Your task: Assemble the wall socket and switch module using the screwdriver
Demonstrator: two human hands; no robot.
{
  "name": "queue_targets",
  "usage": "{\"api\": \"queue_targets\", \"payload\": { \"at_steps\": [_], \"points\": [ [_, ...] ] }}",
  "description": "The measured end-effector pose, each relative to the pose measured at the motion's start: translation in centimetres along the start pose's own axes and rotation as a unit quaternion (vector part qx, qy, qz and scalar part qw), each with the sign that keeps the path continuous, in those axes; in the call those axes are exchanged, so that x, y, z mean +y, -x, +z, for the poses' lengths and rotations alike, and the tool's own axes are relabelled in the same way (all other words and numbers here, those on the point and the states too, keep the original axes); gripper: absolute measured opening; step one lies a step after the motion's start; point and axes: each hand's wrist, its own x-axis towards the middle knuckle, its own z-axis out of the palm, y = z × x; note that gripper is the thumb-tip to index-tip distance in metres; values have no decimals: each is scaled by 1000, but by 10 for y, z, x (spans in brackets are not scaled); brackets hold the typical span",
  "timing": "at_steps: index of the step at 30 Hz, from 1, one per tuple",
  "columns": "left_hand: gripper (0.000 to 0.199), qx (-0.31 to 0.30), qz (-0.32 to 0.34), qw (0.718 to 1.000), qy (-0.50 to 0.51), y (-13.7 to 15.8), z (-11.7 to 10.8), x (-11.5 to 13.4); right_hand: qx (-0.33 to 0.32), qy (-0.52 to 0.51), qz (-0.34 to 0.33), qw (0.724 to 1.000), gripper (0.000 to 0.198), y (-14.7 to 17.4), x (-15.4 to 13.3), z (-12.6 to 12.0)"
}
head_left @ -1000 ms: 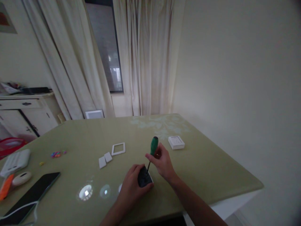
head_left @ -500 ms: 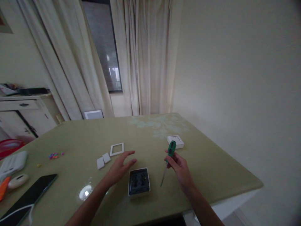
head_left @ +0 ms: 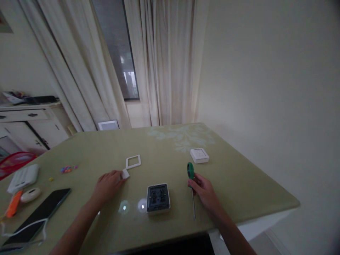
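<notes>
My right hand (head_left: 203, 189) holds a screwdriver (head_left: 190, 170) by its green handle, the shaft pointing down towards the table's near edge. My left hand (head_left: 110, 184) has its fingers closed at a small white switch rocker (head_left: 125, 174); its fingertips touch the piece. A second white piece seen beside it earlier is hidden under that hand. Just beyond lies a white rectangular frame (head_left: 133, 162). Between my hands sits a switch box (head_left: 158, 198) with a white rim and a black inner face showing, touched by neither hand.
A white socket box (head_left: 199, 156) rests at the right rear of the table (head_left: 164, 148). On the left are a phone (head_left: 39, 212) with a white cable, an orange object (head_left: 14, 204), a white round object (head_left: 30, 195), a white case (head_left: 23, 179) and small coloured bits (head_left: 67, 169).
My left hand has moved left from beside the switch box to the small white pieces and its fingers have closed there. The screwdriver has turned more upright in my right hand.
</notes>
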Motion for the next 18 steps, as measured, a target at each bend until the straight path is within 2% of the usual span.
{"api": "queue_targets", "payload": {
  "at_steps": [5, 10, 14, 18],
  "points": [
    [38, 12, 69, 997, 40, -4, -3, 0, -21, 105, -39, 994, 56, -2, 0, 5],
    [37, 42, 109, 989, 88, -8, -5, 16, -21, 220, -72, 973, 47, 2, -1, 10],
    [42, 57, 167, 974, 140, 21, -11, 46, -24, 311, -106, 944, 38, -14, -8, 0],
    [39, 15, 253, 944, 211, 59, -17, 82, -22, 383, -125, 915, 31, -41, -15, -16]
  ]
}}
